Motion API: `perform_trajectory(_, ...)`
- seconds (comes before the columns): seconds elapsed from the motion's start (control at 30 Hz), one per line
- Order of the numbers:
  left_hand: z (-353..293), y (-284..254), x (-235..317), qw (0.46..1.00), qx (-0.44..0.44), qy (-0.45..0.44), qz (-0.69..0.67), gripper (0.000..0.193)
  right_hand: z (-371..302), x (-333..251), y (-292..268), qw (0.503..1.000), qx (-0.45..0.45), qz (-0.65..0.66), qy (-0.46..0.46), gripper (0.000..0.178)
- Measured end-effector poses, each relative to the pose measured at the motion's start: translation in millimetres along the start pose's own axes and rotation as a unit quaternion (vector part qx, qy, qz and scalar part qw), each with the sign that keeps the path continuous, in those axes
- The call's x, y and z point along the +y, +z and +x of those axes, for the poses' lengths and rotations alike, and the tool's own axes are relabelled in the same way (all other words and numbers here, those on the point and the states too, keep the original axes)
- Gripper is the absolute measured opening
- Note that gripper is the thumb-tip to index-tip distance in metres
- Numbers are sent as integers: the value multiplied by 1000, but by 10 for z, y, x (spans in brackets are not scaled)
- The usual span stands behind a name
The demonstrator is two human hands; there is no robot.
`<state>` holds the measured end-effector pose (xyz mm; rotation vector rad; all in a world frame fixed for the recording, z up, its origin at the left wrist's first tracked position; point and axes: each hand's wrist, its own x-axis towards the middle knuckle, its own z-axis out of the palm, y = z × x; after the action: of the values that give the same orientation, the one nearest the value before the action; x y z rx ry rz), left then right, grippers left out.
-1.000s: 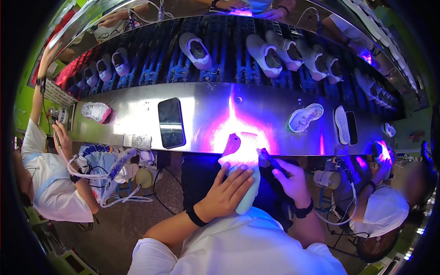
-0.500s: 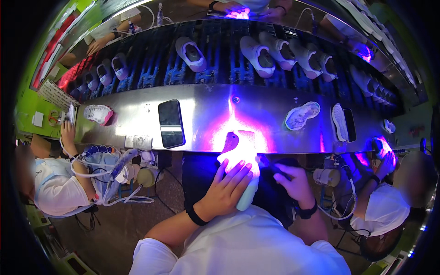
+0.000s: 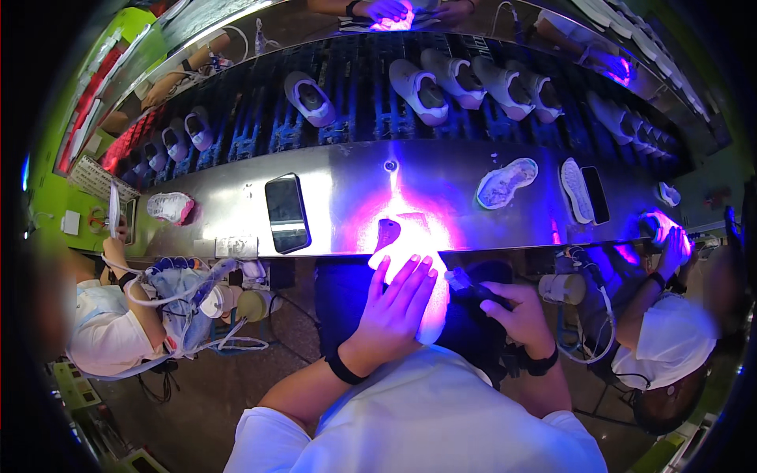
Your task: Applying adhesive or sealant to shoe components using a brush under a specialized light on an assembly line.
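A shoe (image 3: 432, 322), glowing white and pink under violet light, is tilted at the bench's front edge with its toe toward me. A dark piece like a shoe last (image 3: 389, 232) shows at its far end. My left hand (image 3: 394, 311) grips the shoe from above, fingers laid across it; the thumb and the underside are hidden. In my right hand (image 3: 520, 317) is a dark-handled brush (image 3: 467, 284), held between thumb and fingers. Its bristle end lies close beside the shoe's right side; whether it touches, I cannot tell.
Beyond the metal bench (image 3: 339, 169), shoes (image 3: 418, 91) stand on a dark roller conveyor (image 3: 355, 87). A phone (image 3: 287, 213), pale soles (image 3: 506, 184) and another dark phone (image 3: 595, 195) lie on the bench. Co-workers sit left and right, with cups (image 3: 254, 306) and hoses near the left one.
The bench and conveyor have shifted left in view. My right hand has moved slightly right, and the brush now shows plainly beside the shoe. My left hand keeps its hold; the shoe has tipped a little.
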<state>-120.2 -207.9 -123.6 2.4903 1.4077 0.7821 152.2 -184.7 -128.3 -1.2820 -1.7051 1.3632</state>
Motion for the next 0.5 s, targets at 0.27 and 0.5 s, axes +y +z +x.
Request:
perform_trajectory(0.27,204,113,432,998,36,-47,13,77,-270,76,-257,996,-8,72,44,39)
perform_trajectory(0.5,344,-6,505,997,33,-63,-13,84,-386,-94,-237,993,11,98,57,38)
